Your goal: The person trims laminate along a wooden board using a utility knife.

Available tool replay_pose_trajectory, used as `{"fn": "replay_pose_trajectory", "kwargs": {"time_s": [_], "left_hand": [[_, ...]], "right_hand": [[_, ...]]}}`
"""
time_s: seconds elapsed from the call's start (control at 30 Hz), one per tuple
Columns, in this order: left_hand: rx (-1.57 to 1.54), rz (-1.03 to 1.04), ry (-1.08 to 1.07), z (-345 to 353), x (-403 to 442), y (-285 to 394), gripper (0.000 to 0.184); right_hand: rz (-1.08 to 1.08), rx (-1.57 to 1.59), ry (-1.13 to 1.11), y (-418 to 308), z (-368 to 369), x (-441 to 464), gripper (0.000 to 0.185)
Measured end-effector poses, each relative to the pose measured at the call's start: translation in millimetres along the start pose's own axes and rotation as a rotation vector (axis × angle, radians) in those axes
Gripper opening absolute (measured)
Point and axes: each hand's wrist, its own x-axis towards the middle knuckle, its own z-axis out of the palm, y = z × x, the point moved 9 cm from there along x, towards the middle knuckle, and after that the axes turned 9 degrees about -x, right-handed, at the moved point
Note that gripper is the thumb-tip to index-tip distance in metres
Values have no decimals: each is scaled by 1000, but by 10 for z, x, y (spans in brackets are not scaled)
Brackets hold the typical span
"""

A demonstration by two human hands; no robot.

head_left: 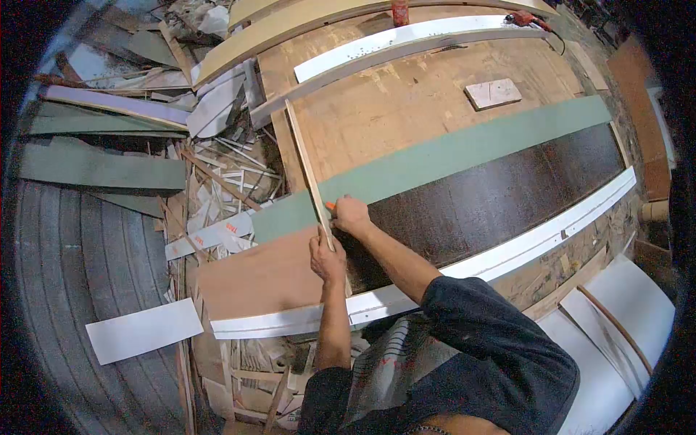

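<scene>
Head view: both arms (pixel 402 264) extend forward; right hand (pixel 352 216) grips a mostly hidden orange object (pixel 330 206); left hand (pixel 328 259) pinches the wooden strip (pixel 306 159), laid across the green board (pixel 435 158).

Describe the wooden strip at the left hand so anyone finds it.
On the big plywood worktable, find the long green panel. Toward its left end, a pale wooden strip crosses it, reaching the left hand. Unlike that panel and the dark panel beside it, the strip is narrow and runs crosswise.
</scene>
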Motion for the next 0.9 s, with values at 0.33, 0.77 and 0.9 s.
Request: {"fn": "replay_pose_trajectory", "kwargs": {"time_s": [0.33, 0.77, 0.9], "left_hand": [[43, -1, -11, -24, 5, 27, 54], [25, 96, -108, -35, -148, 50, 62], [69, 152, -59, 2, -275, 17, 66]], "right_hand": [[173, 20, 20, 18, 104, -32, 42], [23, 24, -34, 168, 188, 82, 31], [10, 30, -118, 234, 247, 121, 29]]}}
